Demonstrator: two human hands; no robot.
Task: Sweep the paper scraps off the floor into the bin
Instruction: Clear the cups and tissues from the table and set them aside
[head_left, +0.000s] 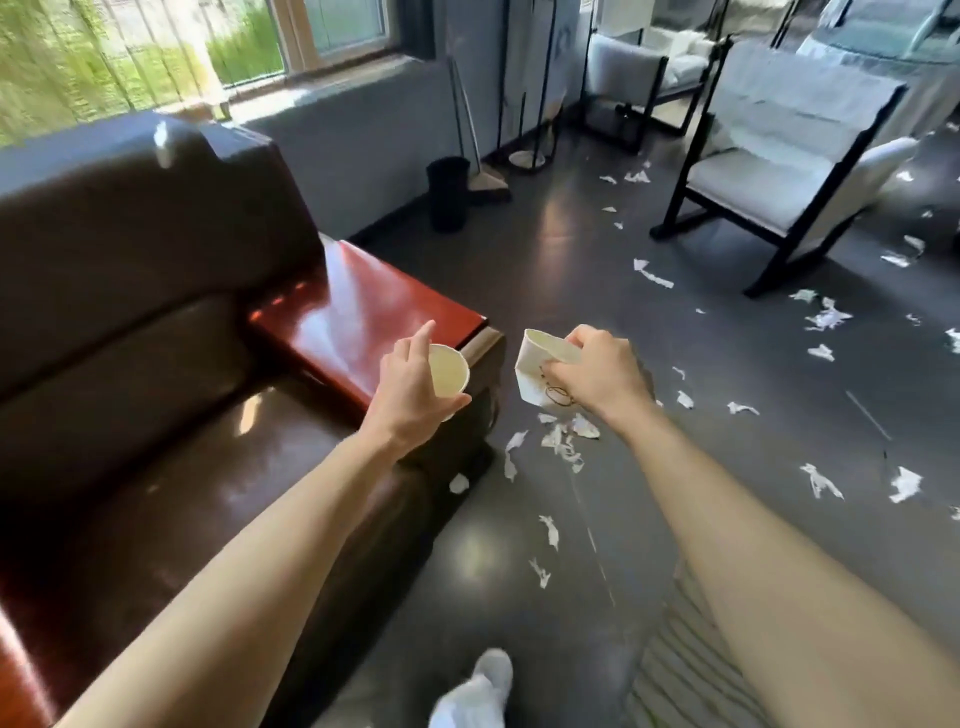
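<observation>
1 round cup (451, 375), 1 crumpled cup (537, 371), 1 black bin (448, 192) far off by the wall, and well over 20 paper scraps (563, 441) strewn over the dark floor (571, 291). Beside the bin leans perhaps a broom (488, 179), blurred. Both arms stretch forward: left hand (413, 395) wraps the round cup, right hand (602, 376) pinches the crumpled cup.

White torn paper scraps (563, 444) scattered across the dark floor (571, 312), black bin (448, 193) upright beside a broom (488, 183)
</observation>
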